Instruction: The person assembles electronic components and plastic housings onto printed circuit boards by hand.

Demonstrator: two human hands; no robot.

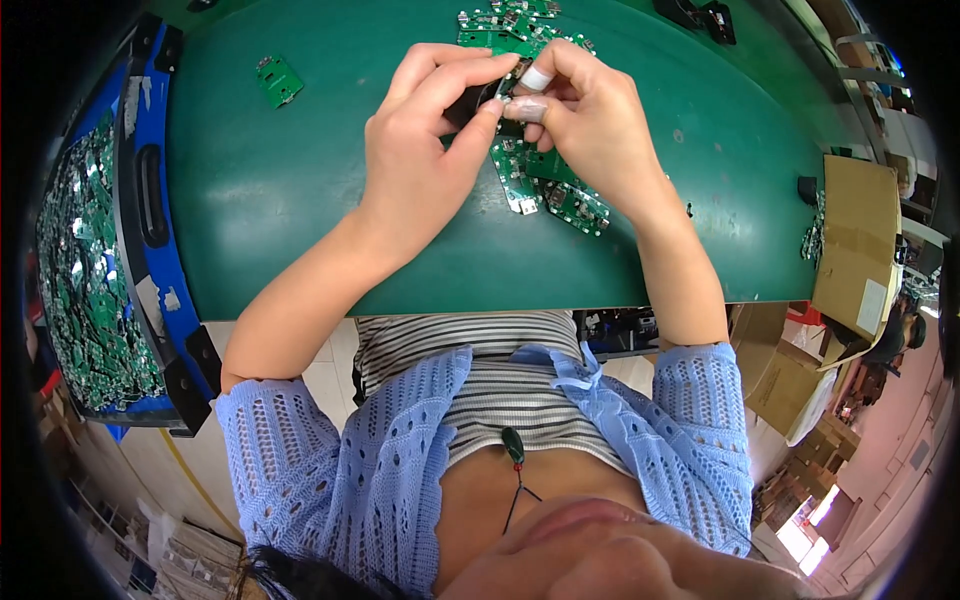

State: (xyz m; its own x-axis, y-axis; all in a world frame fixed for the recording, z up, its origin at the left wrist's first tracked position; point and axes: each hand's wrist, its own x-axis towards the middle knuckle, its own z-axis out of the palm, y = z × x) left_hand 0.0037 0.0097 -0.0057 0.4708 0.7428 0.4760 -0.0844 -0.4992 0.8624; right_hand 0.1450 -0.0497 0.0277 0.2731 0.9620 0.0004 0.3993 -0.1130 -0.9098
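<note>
At the far middle of the table, my two hands meet over a small circuit board (509, 80). Thumb and fingers of my left hand (415, 150) are closed on its left side, beside a dark piece (466, 106) partly hidden under the fingers. From the right, my right hand (597, 118) pinches at the same board; pale tape wraps its thumb and a finger. What lies between the fingertips is mostly covered. Loose green circuit boards (575, 207) lie just below my hands, and another heap of circuit boards (500, 22) lies beyond them.
A single green board (279, 82) lies apart on the green table (270, 200). Left of the table stands a blue crate (160, 235) full of boards. At the right edge are a cardboard box (857, 235) and small parts (813, 230). A black object (715, 22) sits at the far right.
</note>
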